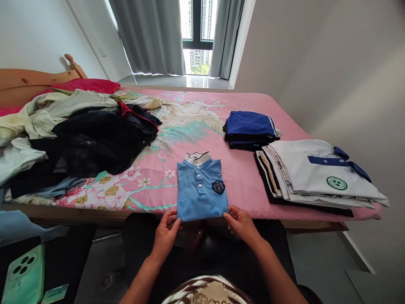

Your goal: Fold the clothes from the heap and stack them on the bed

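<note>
A light blue polo shirt (193, 198) with a white collar and a dark chest badge lies folded into a neat rectangle at the bed's near edge, collar pointing away from me. My left hand (166, 231) pinches its near left corner between thumb and fingers. At the near right corner, my right hand (241, 223) grips the fabric the same way. The shirt's lower edge reaches slightly over the bed edge between both hands.
Loose clothes (95, 139) are heaped on the left of the bed (202, 97). To the right stand a stack of folded shirts (303, 169), white on top, and a stack of folded blue and black garments (249, 124). A green phone (25, 274) lies at lower left.
</note>
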A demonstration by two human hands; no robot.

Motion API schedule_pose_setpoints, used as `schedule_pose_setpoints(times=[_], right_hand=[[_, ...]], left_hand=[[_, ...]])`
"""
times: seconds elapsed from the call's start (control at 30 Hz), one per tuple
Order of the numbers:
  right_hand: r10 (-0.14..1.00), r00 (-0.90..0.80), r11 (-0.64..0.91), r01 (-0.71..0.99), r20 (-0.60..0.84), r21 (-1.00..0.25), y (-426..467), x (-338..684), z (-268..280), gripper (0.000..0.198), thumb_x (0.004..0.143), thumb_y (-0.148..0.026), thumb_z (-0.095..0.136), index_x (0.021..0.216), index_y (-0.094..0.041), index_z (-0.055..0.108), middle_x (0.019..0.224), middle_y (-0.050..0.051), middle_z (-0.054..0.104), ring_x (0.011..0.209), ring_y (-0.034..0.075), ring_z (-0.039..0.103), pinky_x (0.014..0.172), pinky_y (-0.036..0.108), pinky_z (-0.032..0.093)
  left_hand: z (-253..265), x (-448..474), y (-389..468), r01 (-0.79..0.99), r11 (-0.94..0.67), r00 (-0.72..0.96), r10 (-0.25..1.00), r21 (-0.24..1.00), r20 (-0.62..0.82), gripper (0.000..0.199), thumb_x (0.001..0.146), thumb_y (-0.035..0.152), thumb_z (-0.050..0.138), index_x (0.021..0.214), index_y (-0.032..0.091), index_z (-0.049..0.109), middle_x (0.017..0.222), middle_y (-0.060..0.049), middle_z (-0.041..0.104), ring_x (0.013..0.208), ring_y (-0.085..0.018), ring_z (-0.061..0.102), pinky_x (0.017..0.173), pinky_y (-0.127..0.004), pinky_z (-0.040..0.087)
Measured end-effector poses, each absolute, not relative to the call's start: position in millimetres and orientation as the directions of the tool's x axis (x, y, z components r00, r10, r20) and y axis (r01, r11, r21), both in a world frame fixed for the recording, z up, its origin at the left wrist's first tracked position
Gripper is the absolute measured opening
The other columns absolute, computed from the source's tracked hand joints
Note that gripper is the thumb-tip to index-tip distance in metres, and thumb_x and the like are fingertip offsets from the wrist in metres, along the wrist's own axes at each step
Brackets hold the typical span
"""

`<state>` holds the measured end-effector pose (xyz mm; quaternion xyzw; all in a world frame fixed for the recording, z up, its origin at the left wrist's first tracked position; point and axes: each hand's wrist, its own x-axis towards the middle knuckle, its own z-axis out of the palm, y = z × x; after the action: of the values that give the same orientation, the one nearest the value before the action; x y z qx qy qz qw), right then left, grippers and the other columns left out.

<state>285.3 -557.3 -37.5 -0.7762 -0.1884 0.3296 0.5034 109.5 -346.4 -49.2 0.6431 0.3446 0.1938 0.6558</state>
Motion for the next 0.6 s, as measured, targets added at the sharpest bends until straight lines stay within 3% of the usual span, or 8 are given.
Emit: schedule_pose_setpoints(times=[0.1,0.2,0.4,0.6], right_hand=[[0.638,0.688,-0.505,0.036,-0.345,-0.862,-559.6,290.3,-34.0,0.038,0.079,-0.052,0.056,0.098,-0.020,0.059,0.057,-0.003,0.057,0.048,0.011,0.054,0.044,0.021,0.042],[0.663,0.602,-0.502,-0.085,-0.446,-0.861,-557.7,291.8,-33.0,0.047,0.081,-0.052,0.054,0.116,-0.021,0.050,0.063,-0.003,0.061,0.045,0.010,0.054,0.041,0.020,0.040],[0.669,0.540,-0.486,-0.201,-0.510,-0.851,-551.6,292.1,-43.7,0.040,0.079,-0.055,0.055,0.094,-0.018,0.053,0.073,-0.001,0.063,0.047,0.008,0.056,0.037,0.016,0.036],[0.698,0.493,-0.386,-0.353,-0.520,-0.852,-549.9,294.2,-46.2,0.044,0.078,-0.056,0.057,0.102,-0.019,0.057,0.095,0.006,0.068,0.068,0.013,0.066,0.044,0.018,0.046]], left_hand=[[-51.2,110.3,-341.9,0.248,0.069,0.678,0.701,0.966,-0.224,0.044,0.067,0.051,0.069,0.096,0.019,0.058,0.081,-0.002,0.066,0.077,-0.018,0.064,0.064,-0.029,0.056],[-50.8,113.8,-338.5,0.317,0.074,0.641,0.718,0.946,-0.271,0.047,0.066,0.052,0.070,0.095,0.018,0.056,0.080,-0.002,0.066,0.072,-0.017,0.063,0.058,-0.027,0.054],[-53.8,118.1,-339.2,0.352,0.114,0.632,0.703,0.929,-0.326,0.043,0.064,0.053,0.070,0.081,0.018,0.053,0.065,0.003,0.060,0.054,-0.013,0.059,0.049,-0.023,0.047],[-49.0,117.8,-340.1,0.385,0.154,0.605,0.702,0.910,-0.375,0.052,0.061,0.053,0.071,0.096,0.018,0.055,0.085,-0.003,0.068,0.058,-0.014,0.062,0.044,-0.021,0.041]])
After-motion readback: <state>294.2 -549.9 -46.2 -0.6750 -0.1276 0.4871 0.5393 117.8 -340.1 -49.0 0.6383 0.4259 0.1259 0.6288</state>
